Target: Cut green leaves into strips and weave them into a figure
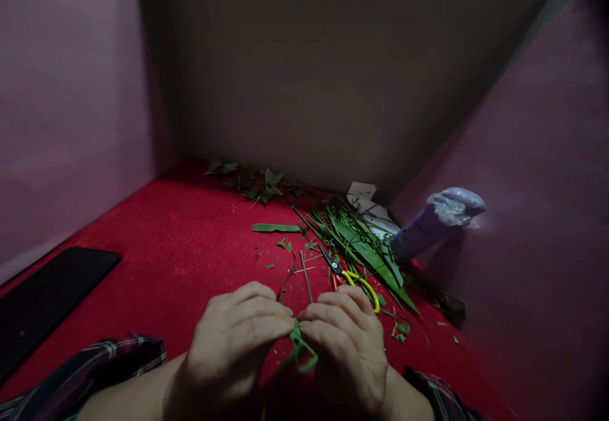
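Close together at the front of the red surface, my left hand (238,338) and my right hand (345,345) pinch a narrow green leaf strip (301,347) between their fingertips. The strip is bent into a small loop that hangs below the fingers, and its lower end fades into shadow. Both thumbs are mostly hidden. Just beyond my right hand lie scissors (349,275) with dark blades and a yellow handle; part of a red handle also shows. Thin stems (306,275) and small leaf scraps (284,244) are scattered past my fingers.
A heap of long green leaves (364,246) lies right of centre, with leafy sprigs (266,183) along the back wall. A flat leaf piece (276,227) is left of the heap. A purple plastic-topped container (423,227) leans by the right wall, near papers (375,215). A black flat object (57,300) lies left.
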The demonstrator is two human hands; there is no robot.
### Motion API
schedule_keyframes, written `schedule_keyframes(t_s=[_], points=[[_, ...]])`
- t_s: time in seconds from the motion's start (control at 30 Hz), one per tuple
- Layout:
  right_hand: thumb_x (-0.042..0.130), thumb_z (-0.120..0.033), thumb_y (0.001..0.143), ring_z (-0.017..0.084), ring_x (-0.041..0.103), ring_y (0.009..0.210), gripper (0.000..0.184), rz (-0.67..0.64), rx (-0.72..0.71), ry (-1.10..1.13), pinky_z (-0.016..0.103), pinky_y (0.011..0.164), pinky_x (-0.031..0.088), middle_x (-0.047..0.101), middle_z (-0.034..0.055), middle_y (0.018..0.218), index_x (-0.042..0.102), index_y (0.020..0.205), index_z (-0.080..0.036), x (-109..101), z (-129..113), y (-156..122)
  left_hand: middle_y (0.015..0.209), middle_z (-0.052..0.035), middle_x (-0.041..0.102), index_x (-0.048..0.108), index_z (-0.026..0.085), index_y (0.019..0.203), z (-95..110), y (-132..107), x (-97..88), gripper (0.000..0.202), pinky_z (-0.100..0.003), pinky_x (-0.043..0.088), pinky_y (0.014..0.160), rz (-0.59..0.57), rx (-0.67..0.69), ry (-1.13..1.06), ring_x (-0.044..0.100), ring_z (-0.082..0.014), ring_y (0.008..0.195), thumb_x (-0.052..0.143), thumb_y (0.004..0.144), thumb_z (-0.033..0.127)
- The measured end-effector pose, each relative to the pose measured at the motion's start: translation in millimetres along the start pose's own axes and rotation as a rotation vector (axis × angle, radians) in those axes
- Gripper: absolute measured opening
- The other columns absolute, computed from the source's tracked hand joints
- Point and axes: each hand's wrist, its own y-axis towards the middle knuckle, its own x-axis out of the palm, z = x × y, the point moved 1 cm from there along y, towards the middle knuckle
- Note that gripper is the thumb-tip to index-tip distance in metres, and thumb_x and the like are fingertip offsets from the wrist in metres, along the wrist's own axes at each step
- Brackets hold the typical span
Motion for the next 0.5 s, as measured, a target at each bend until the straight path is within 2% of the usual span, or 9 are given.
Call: schedule_keyframes(t_s=[0.13,0.27,0.33,0.4,0.5], points=[[0.045,-0.007,0.08,0.014,0.053,0.061,0.013,-0.027,0.208,0.113,0.031,0.062,0.037,0.059,0.0018,0.065,0.052,0.075,-0.017,10,2,2,0.062,-0.002,0.066,0.066,0.015,0.074,-4,0,10.7,0.009,-0.021,0.049,0.052,0.112,-0.442,-0.274,0.06,-0.012,0.056,0.059,0.075,0.01],[0.044,-0.011,0.081,0.016,0.05,0.063,0.009,-0.066,0.312,0.191,0.031,0.061,0.037,0.055,0.0029,0.068,0.05,0.078,-0.017,11,2,0,0.069,-0.0025,0.07,0.071,0.017,0.075,-7,-1,16.2,0.009,-0.023,0.052,0.06,0.157,-0.84,-0.473,0.064,-0.0147,0.064,0.067,0.068,0.015],[0.044,-0.015,0.083,0.016,0.05,0.064,0.009,-0.078,0.368,0.227,0.03,0.061,0.039,0.055,0.0027,0.069,0.05,0.078,-0.018,12,3,-2,0.068,-0.0022,0.071,0.071,0.016,0.073,-9,0,17.9,0.01,-0.023,0.051,0.06,0.161,-0.992,-0.582,0.063,-0.0148,0.064,0.07,0.064,0.015],[0.044,-0.02,0.085,0.015,0.05,0.063,0.011,-0.103,0.452,0.279,0.028,0.059,0.04,0.054,0.0021,0.068,0.051,0.076,-0.018,13,5,-4,0.06,-0.0008,0.068,0.071,0.015,0.067,-11,1,19.2,0.007,-0.02,0.048,0.053,0.155,-1.108,-0.669,0.059,-0.0119,0.055,0.072,0.06,0.016],[0.045,-0.028,0.086,0.014,0.05,0.061,0.018,-0.146,0.586,0.397,0.024,0.054,0.041,0.052,0.0007,0.065,0.05,0.071,-0.018,17,9,-7,0.053,0.0013,0.063,0.069,0.013,0.065,-12,1,20.3,0.011,-0.017,0.042,0.047,0.163,-1.222,-0.754,0.052,-0.0075,0.047,0.075,0.057,0.018]])
